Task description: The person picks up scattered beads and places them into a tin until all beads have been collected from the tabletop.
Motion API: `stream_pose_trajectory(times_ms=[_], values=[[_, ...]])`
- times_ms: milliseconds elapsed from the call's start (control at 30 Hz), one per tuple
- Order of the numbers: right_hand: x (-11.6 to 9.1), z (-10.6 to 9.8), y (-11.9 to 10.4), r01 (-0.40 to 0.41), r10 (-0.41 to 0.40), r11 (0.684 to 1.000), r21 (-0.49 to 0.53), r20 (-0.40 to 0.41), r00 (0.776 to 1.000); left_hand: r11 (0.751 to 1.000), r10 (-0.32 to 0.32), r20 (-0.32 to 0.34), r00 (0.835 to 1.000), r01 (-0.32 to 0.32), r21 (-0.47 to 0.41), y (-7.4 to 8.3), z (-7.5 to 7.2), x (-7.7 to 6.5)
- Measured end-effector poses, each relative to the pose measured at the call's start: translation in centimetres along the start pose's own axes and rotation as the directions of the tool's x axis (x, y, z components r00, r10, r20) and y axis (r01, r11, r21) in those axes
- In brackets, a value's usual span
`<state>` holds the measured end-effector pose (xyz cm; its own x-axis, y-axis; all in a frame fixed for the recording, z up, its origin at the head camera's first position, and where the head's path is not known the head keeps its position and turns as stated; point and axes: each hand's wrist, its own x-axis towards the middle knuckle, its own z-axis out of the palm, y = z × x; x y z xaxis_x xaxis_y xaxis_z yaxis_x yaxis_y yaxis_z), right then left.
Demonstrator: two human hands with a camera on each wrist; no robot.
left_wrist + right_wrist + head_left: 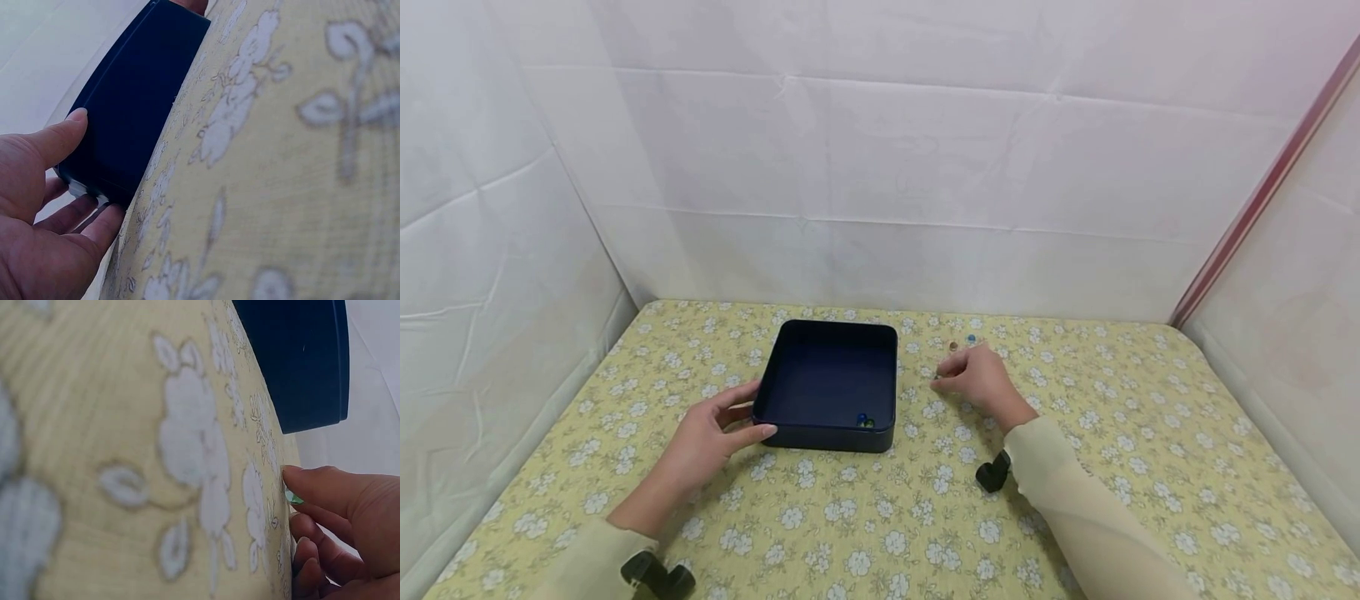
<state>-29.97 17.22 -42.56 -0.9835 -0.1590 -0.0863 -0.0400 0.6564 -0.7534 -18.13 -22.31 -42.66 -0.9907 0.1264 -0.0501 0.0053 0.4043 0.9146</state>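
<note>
Marbles (972, 339): 2 on cloth (838, 546); right hand (979, 377) pinching 1; left hand (706, 429) gripping 1 box (835, 438); 2+ inside

green piece (292, 498): partly hidden by right hand (365, 531) | box (300, 362): cut off by top edge, right-wrist view | near cloth (81, 425): blurred

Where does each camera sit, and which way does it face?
Head: on the head, facing forward and down at a dark box; left hand, right hand, sleeves show.
Left wrist: on that wrist, looking past the left hand at the box.
Right wrist: on that wrist, looking at the right hand pinching a green piece.
Both wrist views show the box.
</note>
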Motion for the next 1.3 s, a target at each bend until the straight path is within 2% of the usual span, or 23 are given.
stream_pose_trajectory(times_ms=[533, 900, 1300], values=[[-0.45, -0.19, -0.22, 0.004, -0.003, 1.0, -0.018, 0.009, 1.0, 1.0, -0.011, -0.006, 1.0, 0.011, 0.0, 0.01, 0.04, 0.03], [-0.43, -0.28, -0.25, -0.011, 0.012, 0.999, -0.036, 0.011, 1.0, 0.999, -0.014, -0.002, 1.0, 0.014, -0.03, 0.04, 0.13, 0.03], [-0.2, -0.25, -0.11, -0.027, 0.027, 0.999, -0.035, 0.013, 1.0, 1.0, -0.016, 0.003, 1.0, 0.016, -0.009, 0.32, 0.12, 0.02]])
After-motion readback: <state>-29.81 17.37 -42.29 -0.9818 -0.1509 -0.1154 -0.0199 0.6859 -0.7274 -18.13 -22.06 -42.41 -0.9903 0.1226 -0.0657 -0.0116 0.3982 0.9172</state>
